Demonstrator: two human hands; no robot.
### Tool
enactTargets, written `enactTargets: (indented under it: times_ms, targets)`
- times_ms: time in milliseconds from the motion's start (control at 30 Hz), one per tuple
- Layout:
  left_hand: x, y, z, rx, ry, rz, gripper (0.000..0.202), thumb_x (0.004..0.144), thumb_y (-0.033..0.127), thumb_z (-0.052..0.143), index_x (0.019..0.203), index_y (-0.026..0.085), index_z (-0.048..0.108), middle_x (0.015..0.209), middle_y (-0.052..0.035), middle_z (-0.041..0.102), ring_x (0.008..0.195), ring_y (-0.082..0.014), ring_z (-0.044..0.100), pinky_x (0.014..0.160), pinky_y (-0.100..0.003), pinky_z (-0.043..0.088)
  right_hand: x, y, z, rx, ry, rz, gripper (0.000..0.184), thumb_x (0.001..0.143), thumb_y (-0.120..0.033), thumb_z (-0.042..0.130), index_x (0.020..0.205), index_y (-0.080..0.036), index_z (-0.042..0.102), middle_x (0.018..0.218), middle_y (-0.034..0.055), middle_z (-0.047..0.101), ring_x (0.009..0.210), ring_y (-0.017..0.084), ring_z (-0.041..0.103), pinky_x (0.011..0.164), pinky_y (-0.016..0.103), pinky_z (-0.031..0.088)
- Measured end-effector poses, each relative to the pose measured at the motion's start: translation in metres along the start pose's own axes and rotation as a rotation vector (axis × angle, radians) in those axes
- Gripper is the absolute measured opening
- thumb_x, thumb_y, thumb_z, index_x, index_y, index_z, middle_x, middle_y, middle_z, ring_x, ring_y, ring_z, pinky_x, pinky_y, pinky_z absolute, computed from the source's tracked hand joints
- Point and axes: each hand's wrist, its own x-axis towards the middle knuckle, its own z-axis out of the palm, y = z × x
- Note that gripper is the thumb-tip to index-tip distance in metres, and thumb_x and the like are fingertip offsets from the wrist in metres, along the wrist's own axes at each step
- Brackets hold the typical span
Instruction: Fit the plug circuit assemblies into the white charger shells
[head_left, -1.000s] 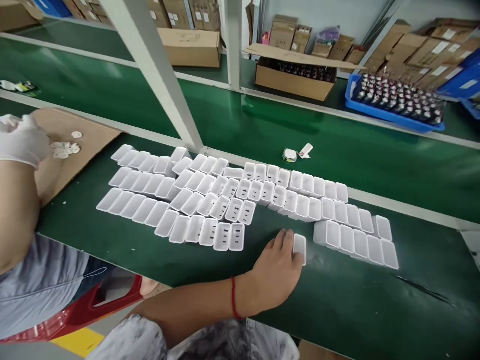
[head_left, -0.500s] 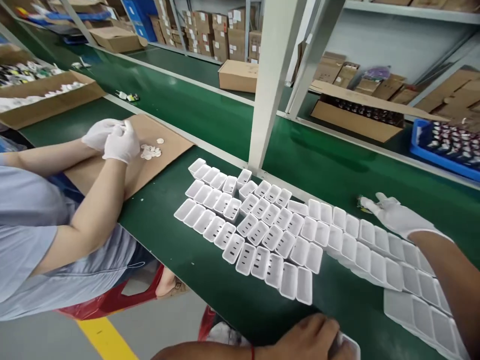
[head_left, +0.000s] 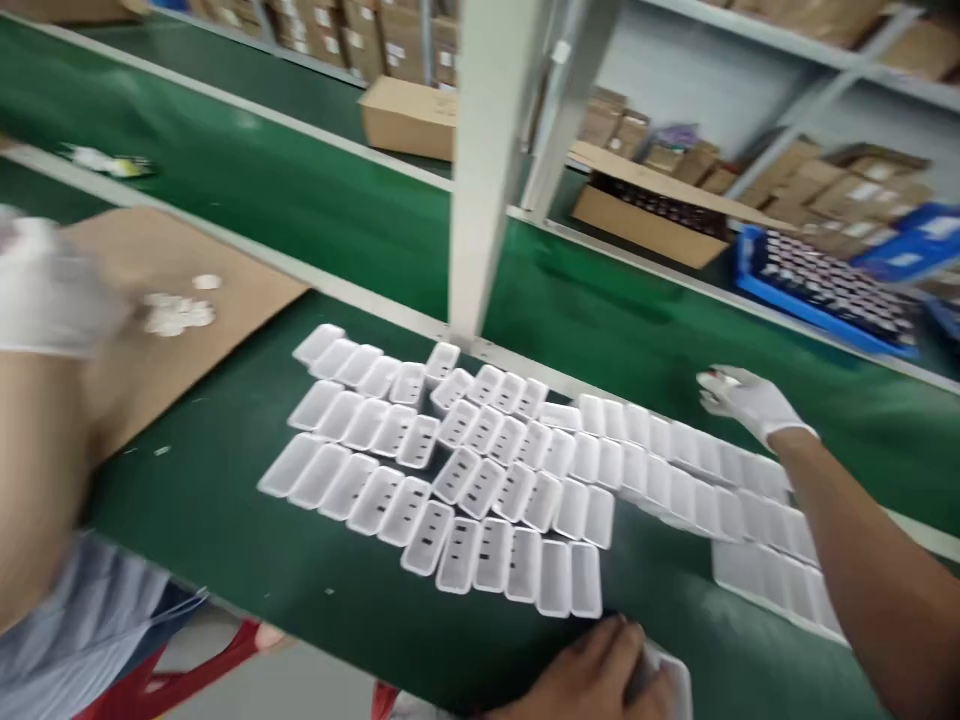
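Many white plastic shells [head_left: 480, 480] lie in rows, open side up, on the green belt [head_left: 225, 500]. My left hand [head_left: 592, 675], bare with a red wrist cord in the earlier frames, rests at the near edge, its fingers closed round one white shell [head_left: 671, 680]. My right hand [head_left: 746, 402] wears a white glove and reaches across the right-hand rows to the far side, its fingertips at a small item [head_left: 718, 380] on the belt. Motion blur hides how those fingers are set.
A co-worker's gloved hand [head_left: 45, 290] and bare forearm are at the left over a cardboard sheet [head_left: 247, 280] with small white discs [head_left: 172, 312]. A white post [head_left: 487, 170] rises behind the rows. Cardboard boxes [head_left: 409, 118] and a blue tray [head_left: 817, 290] stand beyond.
My gloved right hand has come into view and reached over the rows to the far side. My left hand, still on the shell, now sits at the bottom edge. The view has swung about.
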Motion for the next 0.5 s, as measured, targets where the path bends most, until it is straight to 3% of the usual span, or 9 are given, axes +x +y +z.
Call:
enactTargets:
  times_ms: [100,200,267,333,433,500]
  targets:
    - [0.0,0.003,-0.01,-0.008,0.037,-0.039,0.046,0.093,0.041,0.059,0.133,0.02,0.054,0.128,-0.0134,0.067,0.114,-0.028,0.067,0.08,-0.031,0.062,-0.034,0.003,-0.022,0.171,-0.034,0.026,0.035,0.078,-0.036,0.078,0.107,-0.02,0.065,0.108,0.0097,0.071,0.087,0.021,0.072,0.081,0.035,0.061]
    - [0.006,0.004,-0.022,-0.038,-0.148,-0.065,0.05,0.094,0.033,0.059,0.142,0.02,0.048,0.14,-0.0146,0.06,0.123,-0.0299,0.062,0.088,-0.036,0.062,-0.077,0.006,-0.035,0.449,-0.128,-0.033,0.054,0.073,-0.056,0.08,0.113,-0.023,0.063,0.111,0.0084,0.07,0.095,0.026,0.071,0.081,0.042,0.063]
    - [0.013,0.007,-0.029,-0.025,-0.266,-0.056,0.055,0.092,0.026,0.063,0.144,0.019,0.046,0.142,-0.0164,0.057,0.125,-0.0327,0.06,0.09,-0.041,0.062,-0.109,0.009,-0.041,0.627,-0.209,-0.056,0.063,0.069,-0.062,0.083,0.114,-0.023,0.063,0.101,0.0072,0.071,0.088,0.026,0.071,0.072,0.042,0.065]
    - [0.019,0.011,-0.031,-0.012,-0.323,-0.057,0.058,0.089,0.02,0.065,0.144,0.017,0.046,0.141,-0.018,0.057,0.124,-0.0349,0.06,0.092,-0.045,0.061,-0.139,0.013,-0.049,0.711,-0.266,-0.035,0.061,0.075,-0.065,0.078,0.117,-0.024,0.063,0.09,0.0041,0.069,0.075,0.023,0.07,0.063,0.037,0.065]
    - [0.024,0.017,-0.029,-0.013,-0.281,-0.075,0.054,0.091,0.018,0.062,0.142,0.016,0.045,0.136,-0.0192,0.059,0.121,-0.0354,0.062,0.092,-0.049,0.06,-0.178,0.023,-0.063,0.754,-0.346,0.035,0.056,0.085,-0.068,0.066,0.118,-0.023,0.065,0.089,0.0039,0.068,0.069,0.018,0.067,0.057,0.029,0.063]
    - [0.025,0.018,-0.025,-0.019,-0.215,-0.079,0.05,0.093,0.019,0.059,0.141,0.015,0.046,0.133,-0.0198,0.059,0.118,-0.0352,0.062,0.091,-0.049,0.06,-0.201,0.034,-0.072,0.762,-0.385,0.051,0.05,0.08,-0.062,0.076,0.111,-0.024,0.066,0.101,0.0042,0.068,0.077,0.017,0.069,0.065,0.027,0.063]
